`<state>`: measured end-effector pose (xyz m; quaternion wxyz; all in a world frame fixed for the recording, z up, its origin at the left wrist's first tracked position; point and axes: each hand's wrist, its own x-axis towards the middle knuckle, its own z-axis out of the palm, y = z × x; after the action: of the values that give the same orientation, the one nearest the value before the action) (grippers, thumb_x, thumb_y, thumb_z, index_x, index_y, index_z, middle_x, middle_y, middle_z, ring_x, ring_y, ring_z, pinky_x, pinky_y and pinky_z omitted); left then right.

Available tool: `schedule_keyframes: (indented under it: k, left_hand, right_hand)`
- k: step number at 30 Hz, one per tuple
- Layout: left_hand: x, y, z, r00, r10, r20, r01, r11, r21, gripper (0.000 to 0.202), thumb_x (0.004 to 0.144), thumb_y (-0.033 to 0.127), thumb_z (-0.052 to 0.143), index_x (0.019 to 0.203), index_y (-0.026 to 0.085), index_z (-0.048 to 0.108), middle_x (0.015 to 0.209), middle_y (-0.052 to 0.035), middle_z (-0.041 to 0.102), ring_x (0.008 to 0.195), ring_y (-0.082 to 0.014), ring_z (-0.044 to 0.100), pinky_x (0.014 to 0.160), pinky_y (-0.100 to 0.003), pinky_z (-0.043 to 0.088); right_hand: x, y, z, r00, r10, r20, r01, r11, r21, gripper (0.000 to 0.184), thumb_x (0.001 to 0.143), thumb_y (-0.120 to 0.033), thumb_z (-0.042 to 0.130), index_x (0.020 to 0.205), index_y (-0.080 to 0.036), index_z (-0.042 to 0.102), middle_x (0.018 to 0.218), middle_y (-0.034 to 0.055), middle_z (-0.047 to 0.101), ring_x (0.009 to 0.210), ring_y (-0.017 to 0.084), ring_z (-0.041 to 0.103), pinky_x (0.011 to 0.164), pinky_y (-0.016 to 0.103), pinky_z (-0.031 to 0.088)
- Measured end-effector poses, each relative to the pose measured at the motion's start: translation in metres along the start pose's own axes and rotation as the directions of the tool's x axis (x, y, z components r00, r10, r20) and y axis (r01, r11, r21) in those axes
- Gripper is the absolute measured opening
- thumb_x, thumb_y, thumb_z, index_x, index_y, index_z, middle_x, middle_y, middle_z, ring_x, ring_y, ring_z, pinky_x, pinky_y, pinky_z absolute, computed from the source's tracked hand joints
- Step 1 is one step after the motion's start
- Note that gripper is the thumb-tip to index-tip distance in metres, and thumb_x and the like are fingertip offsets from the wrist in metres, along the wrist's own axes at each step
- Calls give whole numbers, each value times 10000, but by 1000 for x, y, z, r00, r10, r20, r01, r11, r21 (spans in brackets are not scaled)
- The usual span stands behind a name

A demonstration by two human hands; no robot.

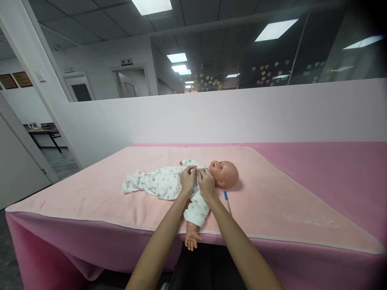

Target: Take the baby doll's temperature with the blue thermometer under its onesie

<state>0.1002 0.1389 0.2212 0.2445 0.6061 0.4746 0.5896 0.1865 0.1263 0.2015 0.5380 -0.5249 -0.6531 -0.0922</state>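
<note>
A baby doll (225,174) in a white printed romper (160,183) lies on its back on a light pink blanket (99,193), head to the right. My left hand (188,180) and my right hand (207,182) rest side by side on the doll's chest near the collar. Both pinch the romper's fabric with closed fingers. One doll arm (192,231) hangs over the table's front edge between my forearms.
A blue pen (227,200) lies on the blanket just right of my right forearm. The blanket covers a table draped in darker pink cloth (332,169). A white partition wall (211,112) stands behind it. An open doorway is on the left.
</note>
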Motion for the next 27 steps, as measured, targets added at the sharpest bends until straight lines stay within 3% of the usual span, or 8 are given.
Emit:
schedule_keyframes:
  k: [9, 13, 19, 23, 27]
  left_hand:
    - [2, 0, -3, 998, -23, 64, 24, 999, -24, 275, 685, 189, 451, 927, 175, 582, 886, -42, 620, 802, -138, 561, 747, -263, 435]
    - [3, 2, -4, 995, -28, 101, 31, 999, -29, 276, 697, 178, 424, 922, 181, 582, 877, -33, 622, 807, -133, 562, 763, -262, 435]
    - [0, 1, -5, 991, 50, 120, -46, 998, -36, 230, 724, 236, 445, 905, 189, 580, 916, -30, 613, 868, -136, 551, 797, -267, 423]
    - [1, 1, -2, 996, -15, 92, 29, 988, -153, 230, 694, 212, 470, 894, 156, 567, 891, -54, 620, 824, -132, 569, 764, -258, 439]
    - [2, 7, -3, 984, -120, 133, 159, 927, -341, 233, 649, 174, 508, 867, 112, 563, 801, -69, 635, 768, -128, 590, 747, -247, 449]
  right_hand:
    - [-2, 1, 2, 996, -93, 20, 94, 992, -88, 204, 801, -121, 409, 790, -187, 602, 805, 43, 586, 756, 150, 496, 684, 251, 384]
    - [0, 2, 2, 993, -108, 51, 110, 992, -56, 217, 801, -113, 390, 847, -187, 589, 805, 36, 594, 752, 150, 500, 690, 255, 386]
    - [4, 5, 0, 994, -87, 69, 89, 996, -25, 239, 799, -109, 352, 799, -182, 580, 797, 59, 599, 761, 168, 512, 688, 279, 383]
    - [4, 3, 0, 998, -44, 46, 46, 998, -35, 175, 799, -168, 397, 790, -175, 571, 789, 64, 598, 771, 174, 518, 695, 286, 390]
    - [7, 1, 2, 998, 53, 15, -53, 998, 17, 119, 761, -189, 447, 746, -167, 563, 751, 57, 597, 742, 173, 524, 679, 280, 399]
